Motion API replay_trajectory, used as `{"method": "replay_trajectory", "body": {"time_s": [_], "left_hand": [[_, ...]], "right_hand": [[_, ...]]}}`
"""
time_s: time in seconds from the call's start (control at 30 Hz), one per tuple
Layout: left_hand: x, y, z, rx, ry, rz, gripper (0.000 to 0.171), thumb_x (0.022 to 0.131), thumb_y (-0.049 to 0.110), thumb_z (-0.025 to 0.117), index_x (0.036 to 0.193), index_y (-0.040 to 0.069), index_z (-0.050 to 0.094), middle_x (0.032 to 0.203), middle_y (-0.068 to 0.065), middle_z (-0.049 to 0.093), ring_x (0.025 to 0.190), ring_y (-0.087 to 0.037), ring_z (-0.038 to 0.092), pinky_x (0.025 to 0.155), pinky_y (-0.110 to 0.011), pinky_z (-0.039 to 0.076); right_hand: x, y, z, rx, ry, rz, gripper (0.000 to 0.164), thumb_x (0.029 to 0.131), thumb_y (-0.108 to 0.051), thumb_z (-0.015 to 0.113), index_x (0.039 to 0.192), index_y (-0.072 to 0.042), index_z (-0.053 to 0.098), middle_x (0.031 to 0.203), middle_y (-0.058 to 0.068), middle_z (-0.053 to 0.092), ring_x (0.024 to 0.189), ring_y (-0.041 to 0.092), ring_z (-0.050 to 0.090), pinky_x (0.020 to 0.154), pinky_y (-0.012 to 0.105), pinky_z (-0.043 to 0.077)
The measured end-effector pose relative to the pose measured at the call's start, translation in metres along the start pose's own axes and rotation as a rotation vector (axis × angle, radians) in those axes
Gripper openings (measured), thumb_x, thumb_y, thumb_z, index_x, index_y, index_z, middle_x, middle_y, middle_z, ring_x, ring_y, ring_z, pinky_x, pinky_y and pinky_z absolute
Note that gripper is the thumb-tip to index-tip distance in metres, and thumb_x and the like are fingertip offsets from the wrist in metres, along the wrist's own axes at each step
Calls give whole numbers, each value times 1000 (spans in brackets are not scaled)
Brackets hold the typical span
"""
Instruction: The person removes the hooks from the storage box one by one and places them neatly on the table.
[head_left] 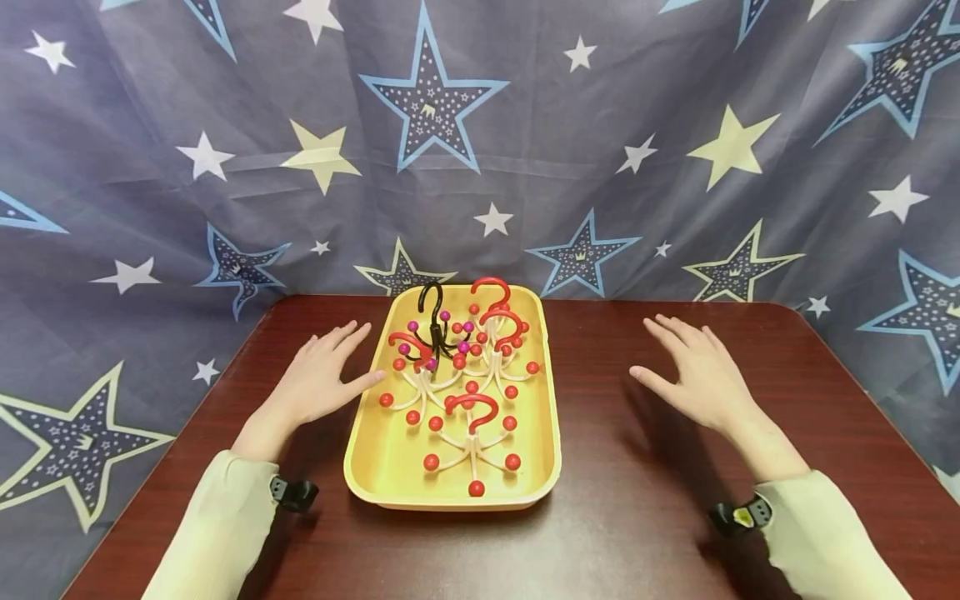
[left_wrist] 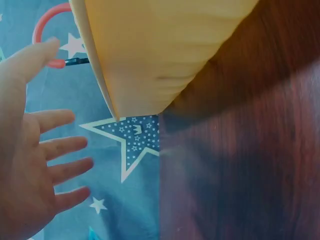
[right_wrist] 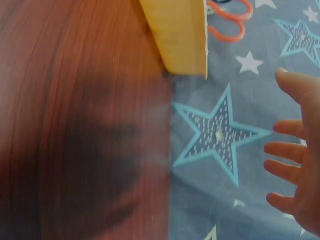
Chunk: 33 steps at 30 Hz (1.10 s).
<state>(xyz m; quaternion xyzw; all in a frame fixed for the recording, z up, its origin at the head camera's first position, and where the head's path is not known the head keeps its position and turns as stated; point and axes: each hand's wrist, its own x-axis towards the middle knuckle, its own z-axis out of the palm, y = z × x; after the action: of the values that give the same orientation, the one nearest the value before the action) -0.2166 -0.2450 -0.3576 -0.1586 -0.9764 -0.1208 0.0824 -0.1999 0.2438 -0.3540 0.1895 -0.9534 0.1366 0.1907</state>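
A yellow plastic tray (head_left: 453, 502) holds several multi-arm hook hangers. Most are white with red hooks and red ball tips; one such hanger (head_left: 472, 444) stands alone near the front, others cluster behind it. Among those at the back is a black hanger (head_left: 437, 335) with magenta ball tips. My left hand (head_left: 318, 377) is held beside the tray's left side with fingers straight and holding nothing; whether the thumb touches the rim I cannot tell. Well to the right of the tray, my right hand (head_left: 697, 379) hovers over the table, fingers extended, also with nothing in it.
The tray stands on a dark reddish-brown wooden table (head_left: 615, 517). Behind the table hangs a grey-blue cloth (head_left: 525, 167) printed with stars. Both wrists wear small black camera straps (head_left: 294, 493) under pale sleeves.
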Motion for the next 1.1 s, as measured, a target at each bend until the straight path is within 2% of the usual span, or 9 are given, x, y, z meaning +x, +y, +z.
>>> {"method": "replay_trajectory", "body": {"time_s": [0.1, 0.23, 0.43, 0.63, 0.77, 0.83, 0.9, 1.0, 1.1], "left_hand": [[0, -1, 2, -47, -17, -15, 78, 81, 59, 53, 139, 9, 37, 138, -18, 40, 125, -38, 37, 101, -56, 29], [-1, -3, 8, -210, -35, -82, 71, 83, 49, 58, 137, 6, 39, 132, -18, 47, 119, -34, 45, 98, -53, 35], [-6, -7, 21, -467, -9, -145, 58, 85, 30, 63, 134, 6, 42, 123, -18, 54, 101, -30, 60, 86, -45, 47], [-9, -8, 30, -725, -80, -184, 59, 86, 22, 61, 137, 5, 37, 126, -22, 50, 97, -31, 60, 71, -33, 55], [-11, -8, 34, -799, -104, -195, 57, 87, 18, 60, 137, 5, 36, 127, -23, 47, 96, -30, 60, 70, -32, 55], [-12, -8, 35, -822, -114, -206, 56, 87, 16, 59, 137, 7, 36, 128, -23, 46, 97, -30, 59, 70, -33, 55], [-13, -8, 37, -840, -123, -217, 57, 87, 15, 59, 138, 8, 35, 129, -23, 45, 98, -30, 59, 70, -34, 54], [-14, -8, 39, -874, -129, -233, 58, 86, 14, 59, 139, 10, 34, 132, -23, 44, 100, -31, 58, 71, -34, 54], [-15, -9, 41, -914, -125, -242, 59, 86, 13, 58, 140, 11, 34, 133, -23, 43, 103, -32, 56, 70, -34, 54]], "right_hand": [[4, -11, 2, 26, 45, -46, 58, 81, -42, 62, 126, -7, 52, 126, 15, 53, 117, 34, 46, 99, 51, 31], [10, -32, 7, 84, 73, -118, 46, 82, -37, 63, 119, -10, 59, 113, 8, 61, 106, 29, 54, 92, 46, 38], [19, -65, 11, 210, 52, -172, 36, 82, -34, 65, 113, -15, 63, 108, -1, 64, 102, 21, 57, 89, 40, 43], [23, -94, 17, 374, -13, -229, 32, 82, -32, 66, 111, -18, 63, 107, -6, 65, 102, 10, 58, 89, 32, 46], [26, -110, 21, 481, -63, -267, 34, 82, -33, 66, 113, -19, 62, 102, -9, 66, 91, 4, 58, 74, 24, 48], [27, -118, 23, 527, -86, -286, 36, 82, -32, 67, 115, -19, 62, 99, -9, 66, 88, 4, 59, 72, 24, 49], [27, -125, 26, 563, -110, -307, 38, 82, -31, 67, 117, -20, 61, 99, -8, 66, 88, 6, 60, 72, 24, 49], [29, -133, 31, 609, -139, -343, 39, 82, -27, 68, 118, -16, 60, 99, -4, 66, 92, 10, 62, 82, 26, 49], [30, -141, 34, 634, -156, -366, 37, 82, -24, 67, 118, -14, 60, 98, -2, 67, 89, 10, 63, 80, 24, 50]]}}
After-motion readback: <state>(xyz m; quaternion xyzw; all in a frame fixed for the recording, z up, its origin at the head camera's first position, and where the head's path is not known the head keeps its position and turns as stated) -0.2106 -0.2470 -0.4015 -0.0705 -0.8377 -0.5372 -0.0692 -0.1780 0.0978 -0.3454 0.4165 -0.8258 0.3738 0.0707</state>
